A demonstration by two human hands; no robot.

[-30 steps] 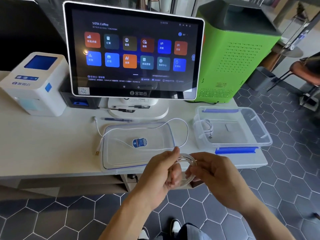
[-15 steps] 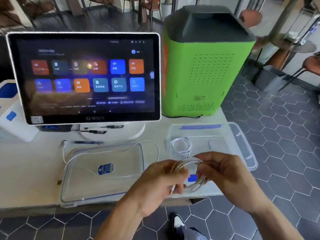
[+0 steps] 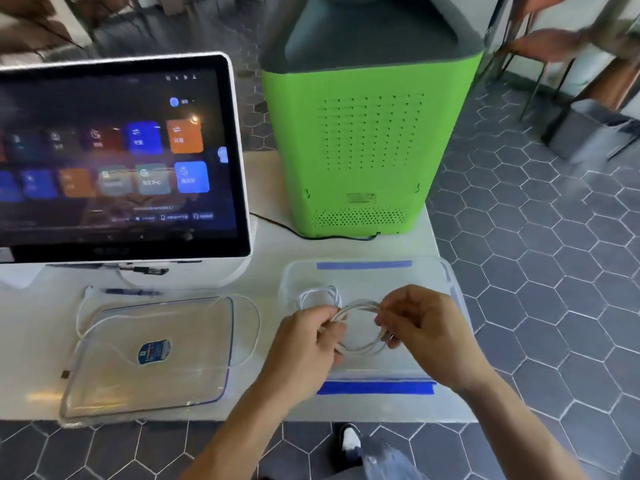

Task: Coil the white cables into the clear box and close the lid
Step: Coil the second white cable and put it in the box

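Note:
A coiled white cable (image 3: 358,308) is held over the clear box (image 3: 433,271), which has blue latches and sits at the table's right end. My left hand (image 3: 308,336) grips the coil's left side and my right hand (image 3: 420,327) grips its right side. A smaller white coil (image 3: 318,295) lies inside the box at its left. The clear lid (image 3: 145,386) with a blue sticker lies flat to the left. Around and under the lid runs a loose white cable (image 3: 254,327).
A touchscreen terminal (image 3: 117,157) stands at the back left, with a pen (image 3: 131,292) at its base. A green machine (image 3: 367,133) stands behind the box, its black cord trailing on the white table (image 3: 263,258). The table's right edge is just past the box.
Both hands carried the coiled cable up and to the right, from the table's front edge to above the box. The view panned right, and the white printer left the frame.

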